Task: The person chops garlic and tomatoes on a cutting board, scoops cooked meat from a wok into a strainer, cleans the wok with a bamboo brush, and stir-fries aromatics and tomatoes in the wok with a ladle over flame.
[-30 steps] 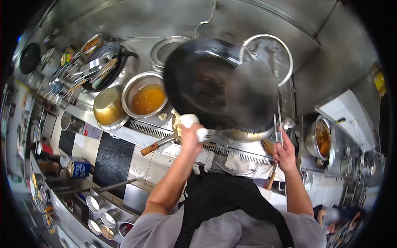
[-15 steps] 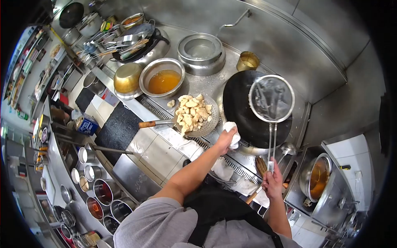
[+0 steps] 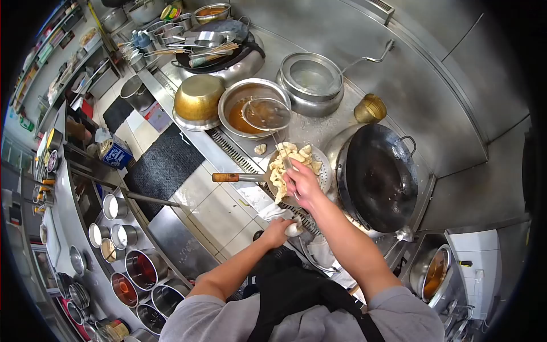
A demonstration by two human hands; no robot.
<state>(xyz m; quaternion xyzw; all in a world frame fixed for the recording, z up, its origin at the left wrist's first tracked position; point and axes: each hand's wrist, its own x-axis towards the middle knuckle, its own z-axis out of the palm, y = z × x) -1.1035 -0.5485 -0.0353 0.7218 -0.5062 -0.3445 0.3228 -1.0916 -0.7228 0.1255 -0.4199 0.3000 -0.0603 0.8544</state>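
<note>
My right hand [image 3: 303,187] grips the handle of a fine-mesh strainer [image 3: 266,113]. The strainer's round mesh is over the steel bowl [image 3: 231,126] of amber liquid, which looks like oil. Beneath my right hand, pale fried chunks [image 3: 279,181] lie in a perforated ladle [image 3: 323,162] with a wooden handle. Whether the hand touches the chunks I cannot tell. My left hand [image 3: 277,232] is closed round a white cloth [image 3: 293,229] near the stove's front edge. To the right sits a black wok [image 3: 379,182], dark and shiny inside with small specks.
An upturned golden pot [image 3: 199,98] stands left of the oil bowl. Behind are a pot of water [image 3: 310,85] under a spout and a brass-coloured can [image 3: 370,108]. One loose chunk [image 3: 260,149] lies on the stove. Several seasoning containers [image 3: 122,235] line the left counter.
The strainer has swung left from above the wok to over the oil bowl with my right hand. My left hand, still holding the cloth, has drawn back from the wok's rim towards my body.
</note>
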